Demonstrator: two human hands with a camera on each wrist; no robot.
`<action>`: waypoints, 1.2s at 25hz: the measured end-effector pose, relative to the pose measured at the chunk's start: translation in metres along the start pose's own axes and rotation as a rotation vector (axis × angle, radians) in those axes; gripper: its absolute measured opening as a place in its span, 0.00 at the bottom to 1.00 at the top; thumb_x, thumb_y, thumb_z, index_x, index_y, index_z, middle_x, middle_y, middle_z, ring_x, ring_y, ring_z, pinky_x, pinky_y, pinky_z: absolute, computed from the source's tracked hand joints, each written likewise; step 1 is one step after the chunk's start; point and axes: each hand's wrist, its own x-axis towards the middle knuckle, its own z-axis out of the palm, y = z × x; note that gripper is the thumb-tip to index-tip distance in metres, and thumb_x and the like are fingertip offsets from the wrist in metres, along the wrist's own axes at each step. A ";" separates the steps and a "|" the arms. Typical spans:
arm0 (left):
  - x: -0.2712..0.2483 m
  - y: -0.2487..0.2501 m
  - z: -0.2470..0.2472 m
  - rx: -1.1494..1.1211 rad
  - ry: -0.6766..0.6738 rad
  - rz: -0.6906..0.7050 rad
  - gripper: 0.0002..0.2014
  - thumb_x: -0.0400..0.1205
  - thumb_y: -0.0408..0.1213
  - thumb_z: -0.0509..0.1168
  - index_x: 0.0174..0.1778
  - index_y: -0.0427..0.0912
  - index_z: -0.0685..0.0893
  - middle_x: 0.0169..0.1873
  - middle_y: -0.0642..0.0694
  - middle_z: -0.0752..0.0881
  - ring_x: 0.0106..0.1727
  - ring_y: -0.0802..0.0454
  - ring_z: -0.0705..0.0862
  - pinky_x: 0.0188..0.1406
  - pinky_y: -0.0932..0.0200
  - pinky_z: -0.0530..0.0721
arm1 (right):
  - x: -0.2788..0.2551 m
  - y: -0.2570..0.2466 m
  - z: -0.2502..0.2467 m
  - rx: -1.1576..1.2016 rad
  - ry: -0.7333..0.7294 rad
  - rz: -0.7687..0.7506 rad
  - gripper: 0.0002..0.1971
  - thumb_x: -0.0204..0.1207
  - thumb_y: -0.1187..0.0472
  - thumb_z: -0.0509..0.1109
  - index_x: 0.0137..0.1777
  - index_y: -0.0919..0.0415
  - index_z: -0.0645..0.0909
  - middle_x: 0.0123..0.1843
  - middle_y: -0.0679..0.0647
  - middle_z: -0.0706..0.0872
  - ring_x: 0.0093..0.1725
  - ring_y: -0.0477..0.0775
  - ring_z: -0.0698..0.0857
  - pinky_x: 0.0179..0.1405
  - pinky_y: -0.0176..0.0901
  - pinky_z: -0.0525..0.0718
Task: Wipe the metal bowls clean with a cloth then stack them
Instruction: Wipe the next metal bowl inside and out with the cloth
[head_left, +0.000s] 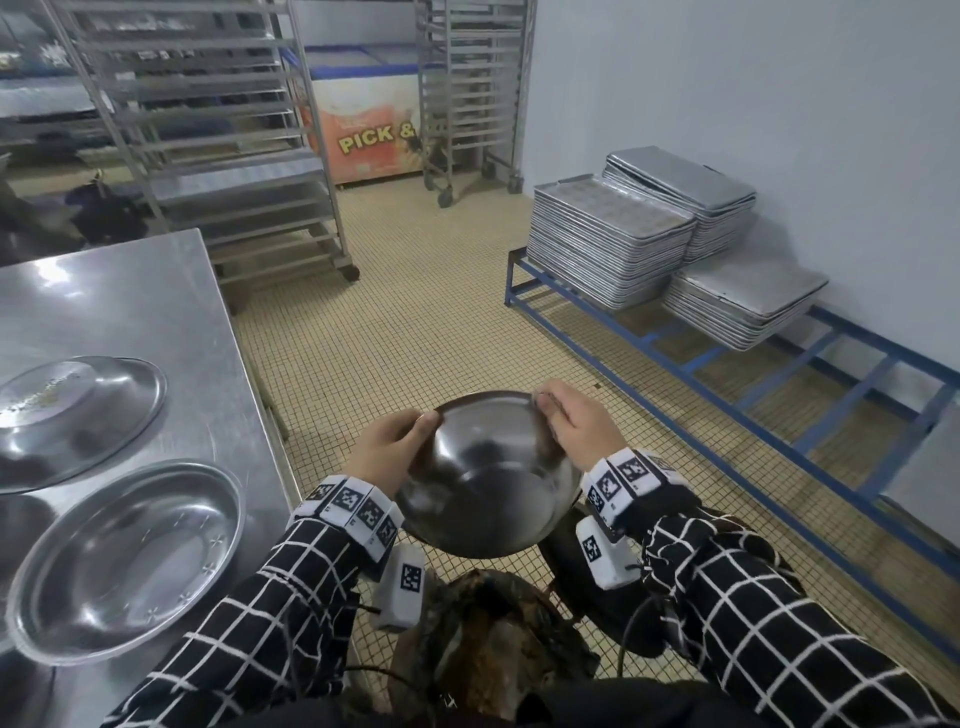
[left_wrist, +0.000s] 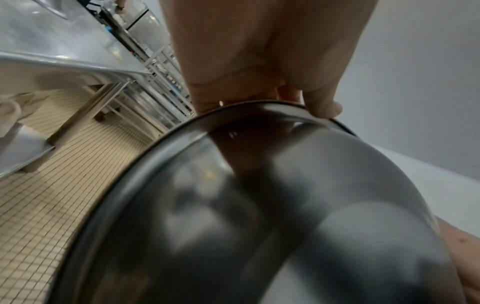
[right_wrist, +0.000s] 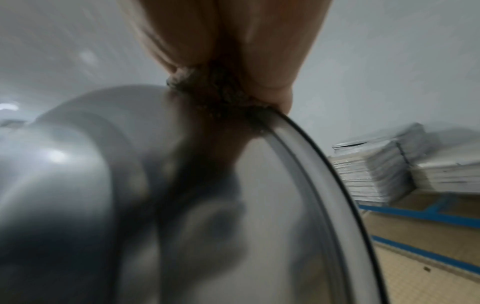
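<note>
Open tiled floor (head_left: 415, 322) ahead of held bowl (head_left: 488, 478), free between steel table (head_left: 130, 312) at left and blue low frame (head_left: 675, 353) at right. Table edge close beside left hand (head_left: 387, 452); two bowls (head_left: 124, 561) occupying near tabletop. Stacked trays (head_left: 608, 244) loading frame along wall. Wheeled racks (head_left: 208, 130) and chest freezer (head_left: 363, 114) closing far end.

Even, cool indoor light fills the head view, with white glare patches on the steel desk (head_left: 130, 312) and straight lines bowing towards the edges. Both wrist views are dimmer and soft; the held bowl (left_wrist: 285, 216) is smeared with blur, as are the tray stacks (right_wrist: 384, 170).
</note>
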 end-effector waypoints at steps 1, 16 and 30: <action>0.000 -0.001 0.000 -0.026 -0.002 -0.018 0.14 0.83 0.50 0.60 0.43 0.46 0.86 0.38 0.43 0.87 0.43 0.45 0.84 0.47 0.52 0.83 | 0.001 -0.001 0.003 -0.025 0.023 -0.040 0.10 0.86 0.56 0.56 0.52 0.57 0.78 0.43 0.47 0.81 0.42 0.45 0.79 0.37 0.25 0.69; 0.004 0.014 0.014 -0.210 0.123 -0.080 0.20 0.83 0.56 0.57 0.39 0.47 0.86 0.39 0.37 0.88 0.44 0.37 0.86 0.53 0.37 0.84 | -0.019 -0.017 0.055 0.014 0.461 0.111 0.20 0.85 0.55 0.53 0.71 0.60 0.75 0.69 0.56 0.76 0.64 0.50 0.76 0.60 0.38 0.75; 0.014 0.035 0.011 -0.017 0.231 0.011 0.17 0.87 0.50 0.53 0.43 0.45 0.83 0.35 0.46 0.85 0.38 0.48 0.82 0.38 0.57 0.79 | 0.006 -0.056 0.070 -0.378 0.411 -0.223 0.26 0.84 0.48 0.48 0.77 0.61 0.69 0.76 0.60 0.72 0.76 0.61 0.69 0.75 0.52 0.65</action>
